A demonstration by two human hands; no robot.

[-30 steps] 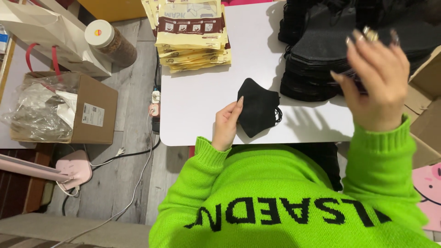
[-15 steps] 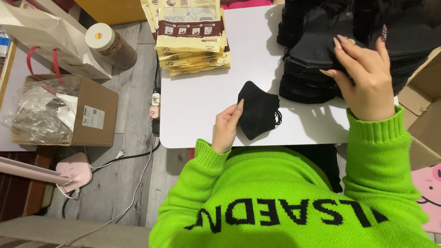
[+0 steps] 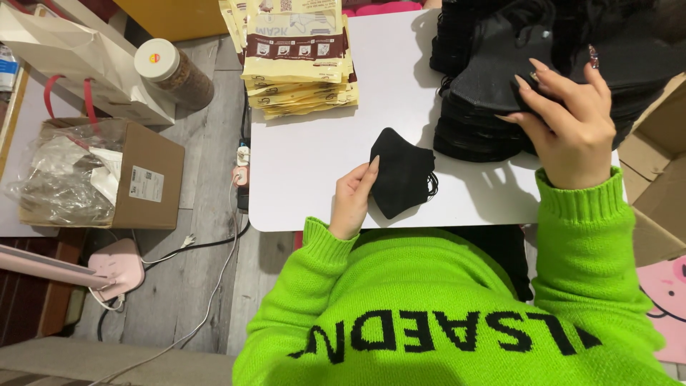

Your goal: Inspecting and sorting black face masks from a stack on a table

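White table (image 3: 314,171), left hand (image 3: 351,204) pinching 1 folded black mask (image 3: 401,180) at its left edge, right hand (image 3: 568,125) resting fingers curled on the mask pile (image 3: 486,93), grasp unclear, packets (image 3: 296,57) lying behind.

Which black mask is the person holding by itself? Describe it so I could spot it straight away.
Start at the white table. Near its front edge, just this side of the stack of tan packets, the left hand holds a single folded black mask flat on the tabletop. It lies alone, unlike the big heap of black masks under the right hand.
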